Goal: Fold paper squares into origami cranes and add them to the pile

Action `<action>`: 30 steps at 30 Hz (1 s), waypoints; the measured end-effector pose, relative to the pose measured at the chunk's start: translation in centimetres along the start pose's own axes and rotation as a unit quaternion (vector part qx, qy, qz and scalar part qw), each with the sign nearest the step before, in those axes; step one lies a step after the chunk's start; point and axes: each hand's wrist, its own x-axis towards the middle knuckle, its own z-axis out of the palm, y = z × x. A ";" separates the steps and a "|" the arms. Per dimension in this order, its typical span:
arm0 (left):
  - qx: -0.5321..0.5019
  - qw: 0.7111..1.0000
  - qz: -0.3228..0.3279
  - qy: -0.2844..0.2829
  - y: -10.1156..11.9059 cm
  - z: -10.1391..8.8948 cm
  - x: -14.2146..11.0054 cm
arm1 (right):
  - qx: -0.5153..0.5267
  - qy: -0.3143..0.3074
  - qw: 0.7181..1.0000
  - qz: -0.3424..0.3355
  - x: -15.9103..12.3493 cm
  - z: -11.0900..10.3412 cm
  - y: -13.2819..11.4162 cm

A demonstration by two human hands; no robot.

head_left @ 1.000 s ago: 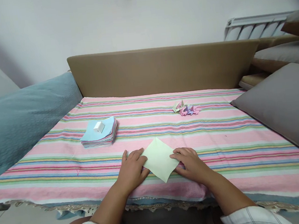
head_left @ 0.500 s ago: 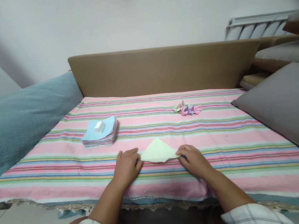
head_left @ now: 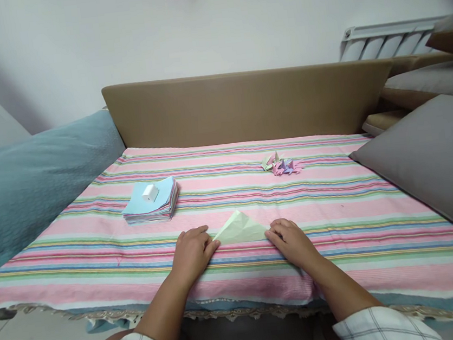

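A pale green sheet of paper (head_left: 241, 229), folded to a low triangle with its peak away from me, lies on the striped cloth. My left hand (head_left: 193, 253) pinches its left corner between thumb and fingers. At the right corner, my right hand (head_left: 290, 240) has its thumb and fingertips closed on the paper. Faint creases run across the triangle, and its near edge looks straight. Both corner tips are hidden by my fingers.
On the left sits a stack of coloured paper (head_left: 150, 214) with a small white box-like object (head_left: 150, 193) on top. Several folded paper pieces (head_left: 283, 164) lie at the back right. A grey cushion (head_left: 434, 168) leans at right; a brown backrest (head_left: 243, 105) stands behind.
The paper's near edge, uneven and dipping toward me before, now runs straight, with creases showing on the face. Both hands have stayed almost in place at the corners.
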 end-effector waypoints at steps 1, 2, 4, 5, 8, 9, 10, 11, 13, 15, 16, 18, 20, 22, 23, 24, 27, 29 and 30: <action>0.003 1.000 0.006 0.004 0.0 0.1 0.1 | -0.004 0.003 1.000 0.003 0.1 0.0 -0.1; 0.005 1.000 0.011 0.010 -0.1 0.1 0.1 | -0.009 0.005 1.000 0.006 0.1 0.0 -0.3; 0.010 1.000 0.017 0.021 -0.1 0.2 0.2 | -0.024 0.008 1.000 0.014 0.2 0.0 -0.5; 0.012 0.999 0.019 0.026 -0.1 0.3 0.3 | -0.031 0.011 0.999 0.019 0.3 0.0 -0.6; 0.017 0.999 0.018 0.035 -0.1 0.4 0.2 | -0.049 0.021 0.998 0.027 0.4 0.1 -0.7; 0.019 0.999 0.018 0.037 -0.1 0.4 0.2 | -0.052 0.024 0.998 0.029 0.5 0.2 -0.7; 0.022 0.999 0.018 0.037 -0.1 0.5 0.2 | -0.054 0.026 0.998 0.032 0.5 0.2 -0.7; 0.026 0.999 0.018 0.037 0.0 0.5 0.2 | -0.056 0.026 0.997 0.035 0.6 0.2 -0.7; 0.034 0.999 0.018 0.036 0.0 0.6 0.2 | -0.059 0.024 0.997 0.042 0.6 0.3 -0.7; 0.043 0.998 0.017 0.034 0.1 0.6 0.2 | -0.060 0.020 0.997 0.045 0.6 0.2 -0.7; 0.046 0.998 0.016 0.032 0.2 0.5 0.2 | -0.061 0.018 0.997 0.046 0.6 0.2 -0.7; 0.052 0.998 0.012 0.028 0.3 0.4 0.2 | -0.063 0.017 0.997 0.046 0.6 0.2 -0.7; 0.054 0.998 0.004 0.025 0.5 0.3 0.1 | -0.065 0.019 0.997 0.043 0.6 0.2 -0.8; 0.052 0.998 0.006 0.030 0.7 0.4 0.1 | -0.066 0.019 0.997 0.042 0.6 0.2 -0.8; 0.051 0.998 0.014 0.037 0.8 0.5 0.1 | -0.065 0.019 0.997 0.043 0.7 0.3 -0.8; 0.051 0.997 0.027 0.045 0.8 0.7 0.1 | -0.066 0.018 0.997 0.044 0.7 0.3 -0.8; 0.049 0.992 0.095 0.062 1.0 1.4 0.1 | -0.068 0.021 0.996 0.044 0.7 0.4 -0.8; 0.041 0.985 0.155 0.061 1.2 1.9 0.3 | -0.071 0.023 0.996 0.041 0.7 0.4 -0.7; 0.039 0.981 0.182 0.056 1.4 2.1 0.3 | -0.072 0.023 0.996 0.040 0.7 0.5 -0.7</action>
